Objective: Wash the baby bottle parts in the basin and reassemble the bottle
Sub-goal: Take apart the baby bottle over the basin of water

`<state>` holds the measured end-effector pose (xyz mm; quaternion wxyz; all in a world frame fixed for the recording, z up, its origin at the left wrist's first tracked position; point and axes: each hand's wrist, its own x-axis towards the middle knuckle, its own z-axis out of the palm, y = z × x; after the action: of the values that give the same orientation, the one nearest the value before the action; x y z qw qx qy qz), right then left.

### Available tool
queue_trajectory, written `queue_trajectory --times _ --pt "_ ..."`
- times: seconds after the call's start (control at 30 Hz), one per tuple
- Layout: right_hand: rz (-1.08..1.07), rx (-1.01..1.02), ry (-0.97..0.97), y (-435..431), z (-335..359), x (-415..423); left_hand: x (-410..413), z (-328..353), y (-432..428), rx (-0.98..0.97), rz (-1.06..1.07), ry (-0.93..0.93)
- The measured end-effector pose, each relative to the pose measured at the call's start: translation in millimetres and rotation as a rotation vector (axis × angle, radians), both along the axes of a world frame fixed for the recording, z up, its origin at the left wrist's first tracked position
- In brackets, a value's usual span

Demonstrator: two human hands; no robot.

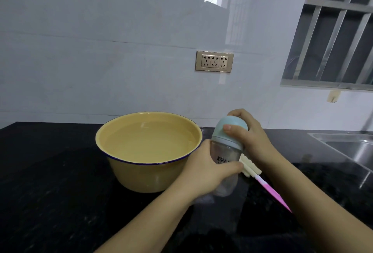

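Observation:
A clear baby bottle with dark lettering is held slightly tilted just above the black counter, right of the basin. My left hand is wrapped around its body. My right hand grips its pale blue domed cap from the right, thumb across the front. The yellow enamel basin with a blue rim stands at centre and holds water. A bottle brush with a cream sponge head and pink handle lies on the counter behind the bottle, its head partly hidden.
The black speckled counter runs across the view. A steel sink is set in at the far right. A wall socket plate sits on the pale tiled wall, and a barred window is at upper right.

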<state>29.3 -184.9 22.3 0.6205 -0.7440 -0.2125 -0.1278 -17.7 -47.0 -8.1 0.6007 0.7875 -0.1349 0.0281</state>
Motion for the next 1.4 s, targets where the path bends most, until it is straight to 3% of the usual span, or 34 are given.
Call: queue_trajectory --times 0.17,0.3,0.43,0.63,0.7,0.83,0.93,1.17,1.3,1.37,1.4 --pt "0.113 0.103 0.052 18.7 10.0 13.8 2.8 20.5 23.0 -0.087 -0.092 0.071" --pt "0.337 0.394 0.278 36.6 12.8 30.2 3.5 37.4 48.5 -0.204 -0.241 0.182" --pt "0.338 0.379 0.289 62.1 19.4 38.4 10.2 49.5 70.3 -0.112 -0.088 0.111" --pt "0.131 0.442 0.413 82.4 25.4 46.4 21.3 47.3 111.7 0.062 0.139 -0.008" --pt "-0.006 0.254 0.41 83.8 16.6 55.2 23.5 46.9 125.4 0.064 0.22 -0.041" --pt "-0.212 -0.388 0.23 89.8 -2.2 63.9 34.4 39.7 145.8 0.06 0.347 -0.094" --pt "-0.182 -0.727 0.137 97.6 -5.5 65.6 42.3 33.7 153.5 0.067 0.397 -0.102" --pt "-0.042 -1.382 0.115 114.9 -9.5 72.8 55.9 27.9 161.9 0.13 0.423 -0.122" --pt "-0.044 -1.42 0.051 112.8 -15.9 79.5 63.6 26.7 163.9 0.214 0.386 -0.149" --pt "-0.062 -1.199 -0.015 112.4 -13.8 78.6 67.2 25.4 162.9 0.273 0.356 -0.157" --pt "-0.073 -0.995 -0.012 112.9 -11.5 77.1 68.6 24.7 161.7 0.308 0.347 -0.158"
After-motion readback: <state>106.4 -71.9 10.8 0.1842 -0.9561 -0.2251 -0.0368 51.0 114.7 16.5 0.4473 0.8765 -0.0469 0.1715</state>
